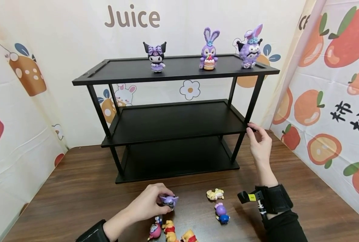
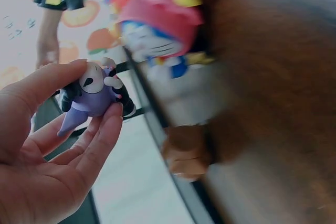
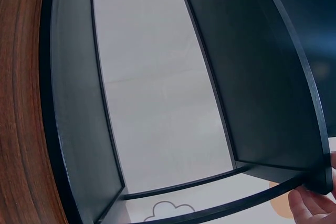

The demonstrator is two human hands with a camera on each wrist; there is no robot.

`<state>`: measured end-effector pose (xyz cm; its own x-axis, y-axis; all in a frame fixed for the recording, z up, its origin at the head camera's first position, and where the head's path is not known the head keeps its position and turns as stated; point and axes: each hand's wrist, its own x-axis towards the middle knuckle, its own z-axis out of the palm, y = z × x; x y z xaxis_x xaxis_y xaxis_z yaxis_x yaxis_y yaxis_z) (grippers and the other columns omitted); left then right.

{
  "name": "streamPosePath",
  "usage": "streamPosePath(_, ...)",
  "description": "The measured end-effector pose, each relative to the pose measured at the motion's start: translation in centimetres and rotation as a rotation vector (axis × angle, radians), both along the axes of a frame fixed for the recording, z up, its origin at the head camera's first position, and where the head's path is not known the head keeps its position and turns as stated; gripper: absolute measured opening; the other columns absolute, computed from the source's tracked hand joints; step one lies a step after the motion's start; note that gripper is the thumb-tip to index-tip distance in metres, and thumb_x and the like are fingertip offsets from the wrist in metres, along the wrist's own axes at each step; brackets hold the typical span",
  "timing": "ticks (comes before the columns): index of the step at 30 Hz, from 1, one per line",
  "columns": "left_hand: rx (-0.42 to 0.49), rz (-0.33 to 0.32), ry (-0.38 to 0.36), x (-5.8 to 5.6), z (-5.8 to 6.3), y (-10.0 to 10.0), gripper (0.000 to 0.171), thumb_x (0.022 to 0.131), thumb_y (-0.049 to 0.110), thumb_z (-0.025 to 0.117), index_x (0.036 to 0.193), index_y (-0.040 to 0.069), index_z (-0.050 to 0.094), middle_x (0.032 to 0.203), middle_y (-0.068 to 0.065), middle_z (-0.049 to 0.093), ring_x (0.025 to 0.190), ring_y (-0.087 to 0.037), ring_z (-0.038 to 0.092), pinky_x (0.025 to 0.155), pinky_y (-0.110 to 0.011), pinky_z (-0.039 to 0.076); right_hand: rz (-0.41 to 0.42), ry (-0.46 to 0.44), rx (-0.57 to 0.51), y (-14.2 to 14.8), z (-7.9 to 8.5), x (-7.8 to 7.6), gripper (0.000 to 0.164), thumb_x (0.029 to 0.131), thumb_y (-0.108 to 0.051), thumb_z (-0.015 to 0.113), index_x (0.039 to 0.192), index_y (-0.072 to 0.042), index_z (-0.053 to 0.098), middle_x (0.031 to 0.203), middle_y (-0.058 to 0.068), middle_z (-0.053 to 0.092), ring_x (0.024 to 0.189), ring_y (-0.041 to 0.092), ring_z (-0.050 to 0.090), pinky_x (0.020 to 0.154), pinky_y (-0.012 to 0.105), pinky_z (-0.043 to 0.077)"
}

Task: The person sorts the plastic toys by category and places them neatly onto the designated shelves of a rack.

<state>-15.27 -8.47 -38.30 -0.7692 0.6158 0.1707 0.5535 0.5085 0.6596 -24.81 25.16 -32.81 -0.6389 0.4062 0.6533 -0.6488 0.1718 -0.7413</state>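
Note:
Above the wooden table, my left hand (image 1: 150, 203) holds a small purple-and-black figurine (image 1: 169, 201) between thumb and fingers. The left wrist view shows the white face of this figurine (image 2: 94, 90) and its pointed purple end. My right hand (image 1: 260, 143) pinches the front right corner of the middle shelf (image 1: 179, 122), beside the post of a black three-tier rack. In the right wrist view, only the fingertips (image 3: 304, 205) show at that corner. On the top shelf (image 1: 122, 69) stand a purple-and-black figurine (image 1: 156, 57), a purple rabbit with a cake (image 1: 208, 50) and another eared purple figurine (image 1: 250, 48).
In front of the rack lie a yellow figurine (image 1: 215, 194), a purple-and-blue one (image 1: 222, 213), a pink one (image 1: 155, 230) and yellow bears in red shirts (image 1: 169, 230). Printed cloth (image 1: 324, 101) hangs behind and at both sides. The bottom shelf (image 1: 176, 156) sits on the table.

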Motion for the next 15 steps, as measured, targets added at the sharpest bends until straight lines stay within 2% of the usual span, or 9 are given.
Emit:
streamPosePath(5, 0.025, 0.027, -0.002, 0.4, 2.2, -0.3, 0.023, 0.073, 0.013, 0.071, 0.094, 0.007, 0.065, 0.087, 0.004, 0.055, 0.074, -0.006, 0.051, 0.058, -0.02, 0.047, 0.001, 0.009, 0.004, 0.0, 0.0, -0.1, 0.02, 0.084, 0.003, 0.055, 0.101, 0.012, 0.06, 0.102, 0.02, 0.058, 0.068, 0.001, 0.055, 0.066, 0.014, 0.043)
streamPosePath(10, 0.061, 0.04, 0.009, 1.3, 5.2, -1.0, 0.025, 0.075, 0.016, 0.071, 0.097, 0.008, 0.064, 0.088, 0.004, 0.054, 0.076, -0.008, 0.054, 0.058, -0.022, 0.049, 0.002, 0.013, 0.008, 0.1, -0.2, -0.1, 0.02, 0.084, 0.003, 0.056, 0.101, 0.012, 0.059, 0.102, 0.02, 0.058, 0.068, 0.001, 0.055, 0.067, 0.015, 0.043)
streamPosePath(15, 0.066, 0.083, 0.082, 2.4, 8.5, -1.9, 0.025, 0.075, 0.016, 0.071, 0.099, 0.01, 0.064, 0.089, 0.006, 0.055, 0.079, -0.008, 0.055, 0.063, -0.021, 0.049, 0.012, 0.013, -0.007, 0.1, -0.2, -0.1, 0.021, 0.083, 0.003, 0.056, 0.101, 0.014, 0.059, 0.103, 0.021, 0.058, 0.069, 0.003, 0.056, 0.067, 0.015, 0.044)
